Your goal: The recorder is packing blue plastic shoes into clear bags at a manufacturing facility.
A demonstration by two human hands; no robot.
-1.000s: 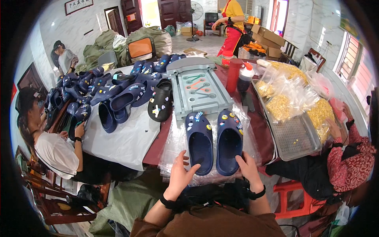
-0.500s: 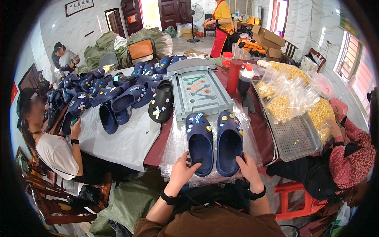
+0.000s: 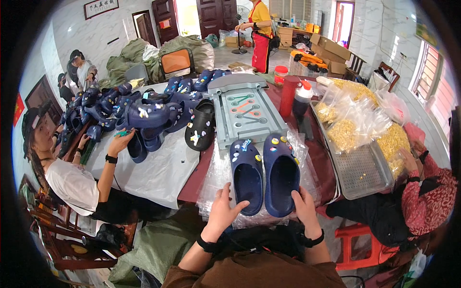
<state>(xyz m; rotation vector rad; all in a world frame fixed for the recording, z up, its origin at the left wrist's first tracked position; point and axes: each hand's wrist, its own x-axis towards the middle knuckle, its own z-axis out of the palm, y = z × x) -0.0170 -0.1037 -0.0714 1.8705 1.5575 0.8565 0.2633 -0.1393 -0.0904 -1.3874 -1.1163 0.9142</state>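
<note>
Two navy clogs lie side by side with toes pointing away, decorated with small colourful charms. The left clog [image 3: 247, 176] is gripped at its heel by my left hand [image 3: 224, 212], thumb over the heel edge and fingers along the outer side. Its partner, the right clog [image 3: 281, 177], has my right hand [image 3: 305, 211] closed around its heel, the thumb on the rim. Under them is a stack of clear plastic bags [image 3: 219, 192]. Just beyond the toes stands a grey plastic folding stool [image 3: 230, 115] with coloured shapes on its top.
A black clog [image 3: 200, 126] sits left of the stool, near a heap of navy clogs [image 3: 103, 103]. At left, a co-worker's hand [image 3: 120, 141] holds something green. A red cylinder [image 3: 289, 96] and a metal tray [image 3: 360, 168] with bagged yellow pieces stand right.
My hands keep hold of both clogs, which have barely moved. The left co-worker's hand has moved right beside a navy clog. The person in yellow has shifted at the back.
</note>
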